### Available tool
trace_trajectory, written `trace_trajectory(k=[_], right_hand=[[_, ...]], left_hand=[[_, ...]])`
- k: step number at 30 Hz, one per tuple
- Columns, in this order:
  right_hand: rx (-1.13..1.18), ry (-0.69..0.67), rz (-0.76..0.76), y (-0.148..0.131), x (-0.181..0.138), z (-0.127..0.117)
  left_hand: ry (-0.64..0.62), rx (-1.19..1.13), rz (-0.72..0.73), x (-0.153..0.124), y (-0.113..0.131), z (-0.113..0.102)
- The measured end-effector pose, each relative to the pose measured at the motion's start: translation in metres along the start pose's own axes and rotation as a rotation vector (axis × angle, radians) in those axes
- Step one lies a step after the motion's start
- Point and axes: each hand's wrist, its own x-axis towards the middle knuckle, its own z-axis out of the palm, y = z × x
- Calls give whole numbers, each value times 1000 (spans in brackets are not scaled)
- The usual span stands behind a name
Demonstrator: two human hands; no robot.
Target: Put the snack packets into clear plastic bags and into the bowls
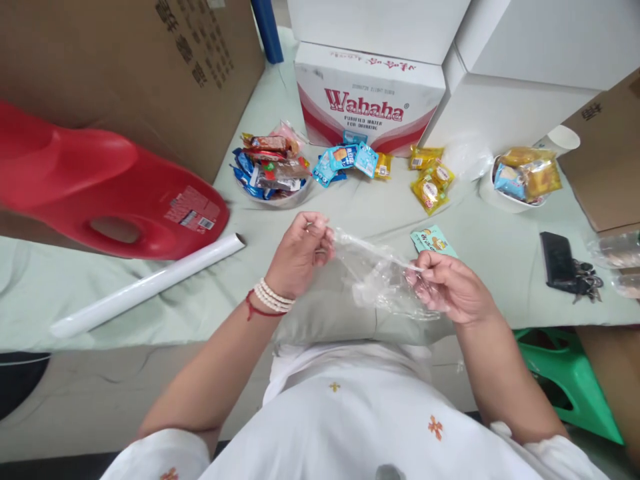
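A clear plastic bag (373, 273) is stretched between both my hands above the pale green cloth (200, 293). My left hand (300, 253), with a white bead bracelet and red thread at the wrist, pinches the bag's upper left edge. My right hand (450, 287) is closed on the bag's right side. A small teal snack packet (433, 241) lies flat just beyond my right hand.
Ahead lie a bowl of mixed snacks (273, 170), blue packets (345, 161), yellow packets (429, 177) and a white bowl of snacks (523, 180). A Wahaha box (367, 100) stands behind. A red jug (105, 187) and white roll (150, 283) lie left; phone and keys (563, 261) right.
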Motion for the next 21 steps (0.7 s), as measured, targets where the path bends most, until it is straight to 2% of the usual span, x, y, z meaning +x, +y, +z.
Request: trace_trajectory(k=[3,5,8,10,12,14,17,19,21], right_hand=[[122,128,-33,9,12,14],[159,191,-52,18,18,24],[170,195,-54,31,22,37],[163,147,-33,33,24,35],[149,132,-46,28,29,22],[162,210,-165,20,34,2],[212,369,-396,19,37,-18],[197,405,-427,34,33,-14],[105,386,-360,57,29,3]], left_hand=[[148,-58,18,-16,-30,5],[205,102,94,-32,-54,12],[136,362,152,-45,-73,26],[101,331,112,-42,-74,32],[109,150,58,-33,-70,34],[120,-18,25,-24,-64,31],[183,-99,14,-16,-64,28],[260,-77,38,-15,-68,32],[292,18,94,-18,-76,40]])
